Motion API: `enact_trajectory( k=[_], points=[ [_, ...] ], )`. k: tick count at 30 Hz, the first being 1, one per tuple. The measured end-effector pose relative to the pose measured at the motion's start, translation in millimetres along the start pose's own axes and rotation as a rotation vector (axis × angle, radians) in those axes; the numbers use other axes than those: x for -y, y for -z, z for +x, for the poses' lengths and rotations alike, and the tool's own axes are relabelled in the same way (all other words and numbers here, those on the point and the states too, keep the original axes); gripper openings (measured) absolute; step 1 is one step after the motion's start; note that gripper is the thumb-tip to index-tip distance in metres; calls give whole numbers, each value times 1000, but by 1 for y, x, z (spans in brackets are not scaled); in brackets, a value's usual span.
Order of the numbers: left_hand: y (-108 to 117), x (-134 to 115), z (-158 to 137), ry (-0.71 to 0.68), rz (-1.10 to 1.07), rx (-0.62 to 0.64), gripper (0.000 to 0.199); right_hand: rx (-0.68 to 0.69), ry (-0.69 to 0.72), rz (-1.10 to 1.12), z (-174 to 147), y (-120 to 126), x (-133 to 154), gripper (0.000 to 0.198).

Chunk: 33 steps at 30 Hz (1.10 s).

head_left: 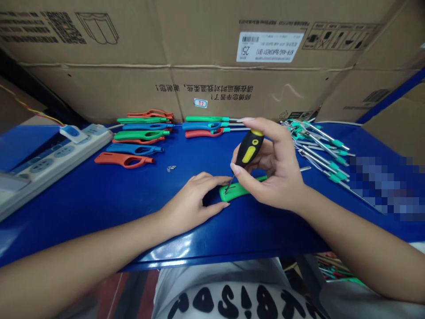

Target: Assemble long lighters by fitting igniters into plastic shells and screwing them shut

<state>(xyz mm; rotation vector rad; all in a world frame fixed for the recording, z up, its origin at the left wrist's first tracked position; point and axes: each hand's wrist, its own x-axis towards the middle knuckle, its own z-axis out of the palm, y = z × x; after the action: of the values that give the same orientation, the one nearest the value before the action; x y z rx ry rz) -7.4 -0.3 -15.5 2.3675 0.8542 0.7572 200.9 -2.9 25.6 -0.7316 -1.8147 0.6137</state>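
Observation:
A green long-nosed lighter (239,190) lies flat on the blue table, its metal tube showing past my right hand. My left hand (191,201) grips its near-left end between thumb and fingers. In my right hand (275,164) is a black and yellow screwdriver (249,148), tilted, with the fingers wrapped around its handle. The screwdriver's tip meets the green handle near its left end. My right palm and thumb hide the middle of the lighter. A few small screws (171,168) lie loose on the table, to the left beyond my left hand.
Several empty lighter shells (124,159) in orange, blue and green lie at the back left. Lighters with metal tubes (204,132) rest at the back centre. A pile of metal tubes with teal parts (323,150) lies right. A power strip (56,166) borders the left; cardboard (133,84) stands behind.

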Motion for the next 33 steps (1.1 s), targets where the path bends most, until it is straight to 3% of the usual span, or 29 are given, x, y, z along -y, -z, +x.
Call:
enact_trajectory(
  k=[22, 28, 33],
  points=[
    [-1, 0, 1, -6, -11, 1, 38, 26, 3, -4, -2, 0, -1, 66],
    [-1, -1, 2, -10, -7, 0, 34, 108, 39, -49, -2, 3, -4, 73],
    [-2, 0, 1, -23, 2, 0, 35, 260, -24, -75, 2, 11, 2, 76]
  ],
)
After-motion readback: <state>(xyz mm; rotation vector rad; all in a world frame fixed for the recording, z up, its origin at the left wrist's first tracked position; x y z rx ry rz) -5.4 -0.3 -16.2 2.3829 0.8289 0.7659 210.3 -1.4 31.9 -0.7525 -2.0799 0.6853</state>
